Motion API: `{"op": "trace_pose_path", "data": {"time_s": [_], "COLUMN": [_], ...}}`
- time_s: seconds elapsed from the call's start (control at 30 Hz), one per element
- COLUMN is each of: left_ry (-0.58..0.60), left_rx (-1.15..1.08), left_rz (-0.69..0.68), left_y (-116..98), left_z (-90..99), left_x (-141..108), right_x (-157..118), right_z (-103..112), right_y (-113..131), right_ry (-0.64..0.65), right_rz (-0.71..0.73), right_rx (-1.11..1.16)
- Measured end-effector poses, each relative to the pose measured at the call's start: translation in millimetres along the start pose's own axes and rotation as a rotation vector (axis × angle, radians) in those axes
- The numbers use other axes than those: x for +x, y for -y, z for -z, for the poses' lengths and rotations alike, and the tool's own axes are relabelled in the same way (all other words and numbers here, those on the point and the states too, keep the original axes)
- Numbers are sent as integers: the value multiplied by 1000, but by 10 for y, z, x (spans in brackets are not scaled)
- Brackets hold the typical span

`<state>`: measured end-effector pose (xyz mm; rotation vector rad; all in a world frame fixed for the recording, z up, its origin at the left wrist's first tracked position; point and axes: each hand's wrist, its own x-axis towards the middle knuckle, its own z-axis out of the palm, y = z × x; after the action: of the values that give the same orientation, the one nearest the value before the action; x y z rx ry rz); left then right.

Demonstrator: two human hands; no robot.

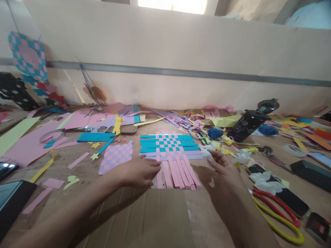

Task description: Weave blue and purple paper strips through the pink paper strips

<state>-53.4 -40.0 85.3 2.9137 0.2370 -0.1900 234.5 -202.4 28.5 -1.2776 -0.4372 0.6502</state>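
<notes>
While left hand [138,173] and right hand [223,168] sit open, empty, well apart either side of blue-and-pink woven paper mat [169,146] on brown wooden desk [62,165], loose pink paper strip ends [178,175] could slide if knocked, slackening weave.

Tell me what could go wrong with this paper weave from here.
The loose pink strip ends of the blue-and-pink paper weave appear unbound, so a brush from the left hand or right hand could pull the rows out of line. The scattered paper scraps just beyond it might also get mixed in among the strips.
</notes>
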Motion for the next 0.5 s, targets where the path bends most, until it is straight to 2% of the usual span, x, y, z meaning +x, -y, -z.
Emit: {"op": "trace_pose_path", "data": {"time_s": [0.07,0.13,0.37,0.5], "left_ry": [74,88,18,-82], "left_rx": [-17,-31,-10,-31], "left_rz": [5,19,33,25], "left_y": [-29,-38,-18,-21], "left_z": [-37,-74,-198,-233], "left_x": [9,19,9,54], "right_x": [6,13,-22,-14], "right_z": [6,12,-39,-32], "right_y": [-7,-15,-41,-54], "right_ry": [42,81,43,70], "right_rz": [-34,-67,-35,-46], "right_rx": [4,5,1,17]}}
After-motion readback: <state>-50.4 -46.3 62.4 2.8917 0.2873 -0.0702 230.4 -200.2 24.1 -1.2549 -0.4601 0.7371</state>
